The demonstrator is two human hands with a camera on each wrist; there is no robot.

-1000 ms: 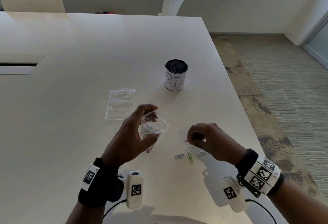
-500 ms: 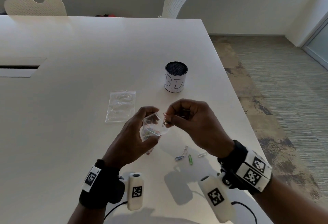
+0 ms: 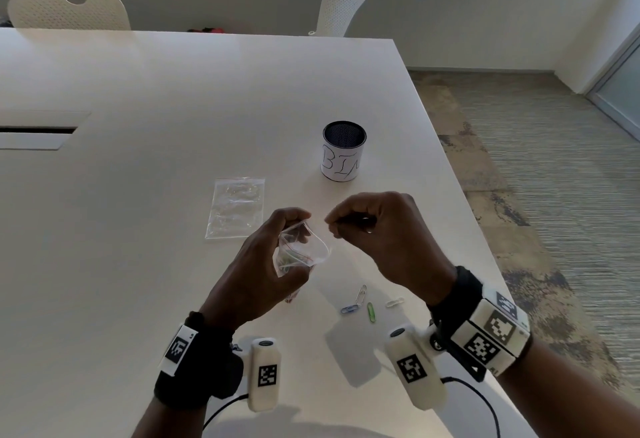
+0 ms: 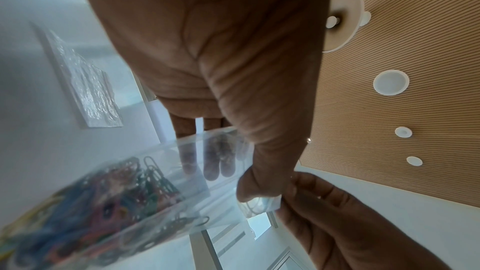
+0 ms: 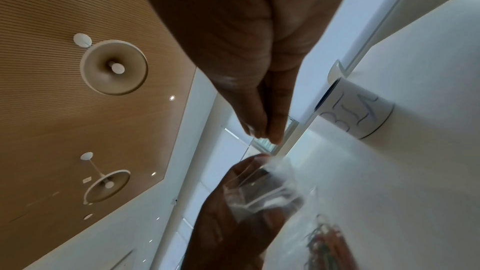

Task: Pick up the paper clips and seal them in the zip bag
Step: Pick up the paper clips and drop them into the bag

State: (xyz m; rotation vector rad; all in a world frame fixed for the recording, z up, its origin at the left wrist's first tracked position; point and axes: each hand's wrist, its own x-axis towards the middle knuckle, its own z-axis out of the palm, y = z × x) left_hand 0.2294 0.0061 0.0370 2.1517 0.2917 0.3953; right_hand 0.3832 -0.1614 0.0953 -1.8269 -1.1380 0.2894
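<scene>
My left hand (image 3: 273, 264) grips a small clear zip bag (image 3: 304, 247) above the table, its mouth held open and facing up and right. Several coloured paper clips (image 4: 109, 198) lie bunched in the bag's bottom. My right hand (image 3: 367, 229) hovers just right of the mouth, a little apart from the rim. Its fingers are curled, thumb and forefinger (image 5: 270, 130) pressed together, with no clip showing between them. On the table below lie a blue clip (image 3: 349, 309), a silver clip (image 3: 361, 293), a green clip (image 3: 371, 311) and a white clip (image 3: 394, 302).
A second clear zip bag (image 3: 235, 207) lies flat on the white table (image 3: 138, 125), left of my hands. A mesh cup labelled BIN (image 3: 344, 157) stands beyond them. The table's right edge runs close by, with carpet past it. Two white chairs stand at the far side.
My right hand rose from the loose clips with a red clip and brought it to the bag's mouth. Now the clip no longer shows in its fingers. The left hand kept hold of the bag.
</scene>
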